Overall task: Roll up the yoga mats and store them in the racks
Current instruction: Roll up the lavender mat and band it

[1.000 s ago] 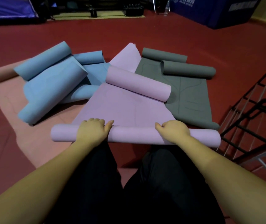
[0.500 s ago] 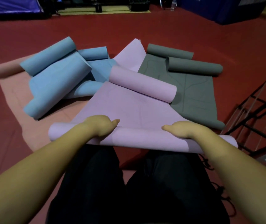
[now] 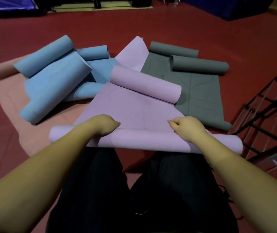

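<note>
I have the lilac mat (image 3: 134,108) on the floor (image 3: 184,27) in front of my knees, its near end already turned into a roll under both my hands. My left hand (image 3: 104,126) and right hand (image 3: 187,127) sit spread apart on that roll, fingers curled over its far side and gripping it, so the tube stays even across its width. The mat's far end curls up by itself. The blue mats (image 3: 53,78) and grey mats (image 3: 193,78) lie half-rolled beyond; the black rack (image 3: 269,115) waits on my right.
</note>
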Motion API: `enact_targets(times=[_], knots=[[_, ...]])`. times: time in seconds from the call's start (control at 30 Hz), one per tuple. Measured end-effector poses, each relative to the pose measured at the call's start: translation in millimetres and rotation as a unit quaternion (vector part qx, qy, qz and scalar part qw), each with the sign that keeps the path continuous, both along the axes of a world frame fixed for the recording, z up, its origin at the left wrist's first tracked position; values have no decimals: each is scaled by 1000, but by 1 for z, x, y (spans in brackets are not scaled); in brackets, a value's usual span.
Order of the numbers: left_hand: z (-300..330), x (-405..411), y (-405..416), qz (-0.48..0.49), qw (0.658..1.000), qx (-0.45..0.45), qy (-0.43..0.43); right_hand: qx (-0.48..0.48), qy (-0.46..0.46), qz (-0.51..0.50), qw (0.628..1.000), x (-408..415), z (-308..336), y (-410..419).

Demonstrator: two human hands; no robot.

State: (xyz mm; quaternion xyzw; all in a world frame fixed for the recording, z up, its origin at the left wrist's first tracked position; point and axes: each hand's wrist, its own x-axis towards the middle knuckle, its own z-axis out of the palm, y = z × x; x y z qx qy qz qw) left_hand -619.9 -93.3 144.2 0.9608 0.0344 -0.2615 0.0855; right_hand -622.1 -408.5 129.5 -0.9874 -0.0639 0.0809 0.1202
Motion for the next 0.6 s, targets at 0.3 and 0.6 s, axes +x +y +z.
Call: enact_targets(times=[0.3, 0.6], knots=[[-1, 21, 0, 36, 996, -31, 71, -18, -137, -9, 990, -28, -13, 6], [-5, 23, -8, 25, 999, -3, -20, -60, -176, 2, 983, -34, -29, 8]])
